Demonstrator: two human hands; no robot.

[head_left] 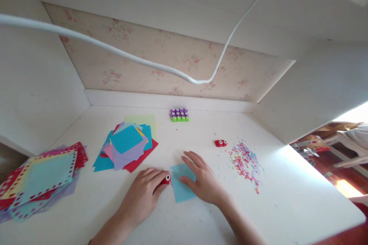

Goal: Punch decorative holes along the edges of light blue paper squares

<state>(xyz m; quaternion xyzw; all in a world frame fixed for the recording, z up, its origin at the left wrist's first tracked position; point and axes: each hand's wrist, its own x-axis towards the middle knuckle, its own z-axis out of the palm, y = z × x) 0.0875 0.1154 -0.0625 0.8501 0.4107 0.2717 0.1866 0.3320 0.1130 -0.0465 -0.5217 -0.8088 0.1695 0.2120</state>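
Observation:
My left hand [145, 189] grips a small red craft hole punch [166, 179] with a white and black button on top. The punch sits at the left edge of a light blue paper square [179, 189]; whether the edge is inside its slot is hard to make out. My right hand [201, 178] lies on the right side of that square with its fingers stretched out, covering part of the paper. Two more red punches [220, 143] stand side by side beyond my right hand. Farther back are purple punches [178, 112] in rows behind green punches [180, 118].
A pile of coloured paper [126, 143] lies left of centre. At the far left is a stack of sheets with punched borders [46, 178]. Confetti bits [245, 160] are heaped on the right. A white cable [138, 59] hangs in front of the shelf.

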